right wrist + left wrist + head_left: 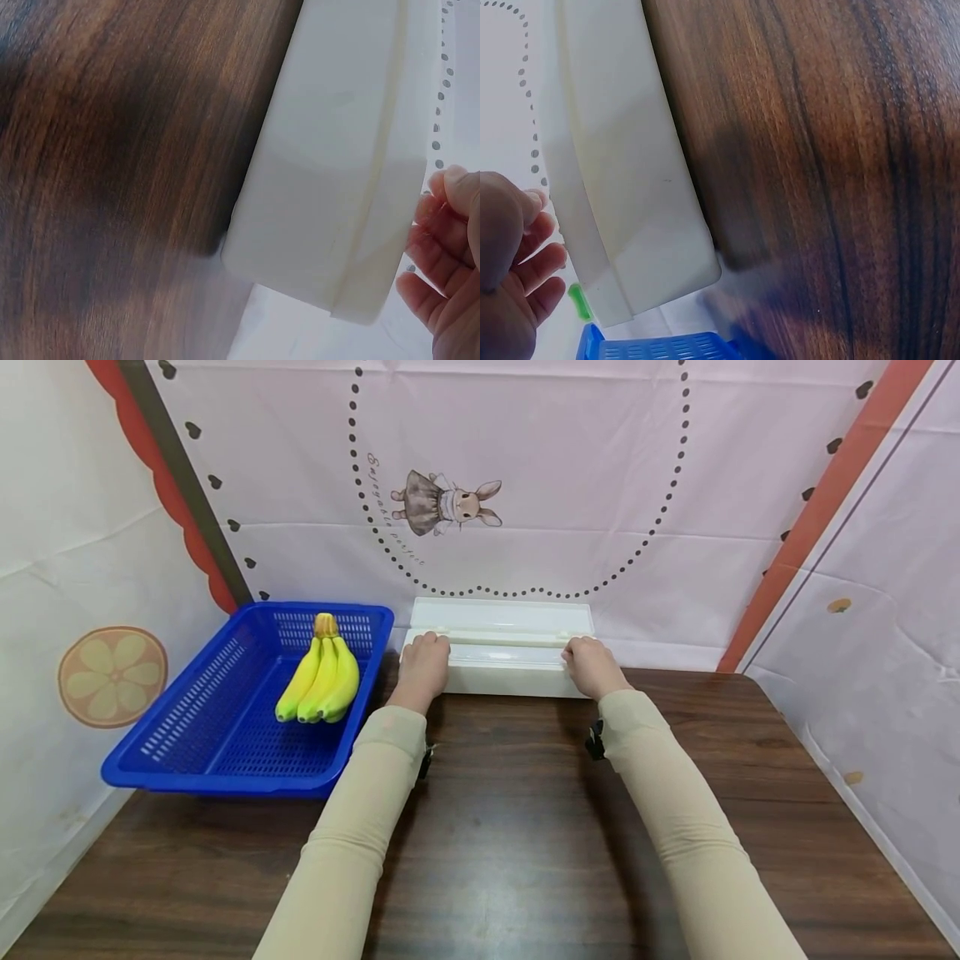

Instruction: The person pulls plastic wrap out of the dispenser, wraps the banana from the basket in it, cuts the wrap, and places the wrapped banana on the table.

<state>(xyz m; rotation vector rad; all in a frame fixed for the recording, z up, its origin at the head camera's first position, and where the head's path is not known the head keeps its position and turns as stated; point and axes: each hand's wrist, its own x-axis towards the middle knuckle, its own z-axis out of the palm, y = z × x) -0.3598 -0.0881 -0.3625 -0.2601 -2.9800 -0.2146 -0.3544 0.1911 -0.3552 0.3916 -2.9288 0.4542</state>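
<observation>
Wood tabletop [495, 827] stretches before the white box [510, 682], set crosswise by the back edge; left hand [424, 665] and right hand [591, 666] grip its ends.

Has, on a table [495, 835], a basket [225, 782] left of a box [510, 682], 1 banana bunch [322, 681] in the basket, cloth [570, 468] behind.

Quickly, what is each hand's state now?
Left hand: curled at the left end of the white box; grip cannot be told.
Right hand: curled at its right end; grip cannot be told.
</observation>
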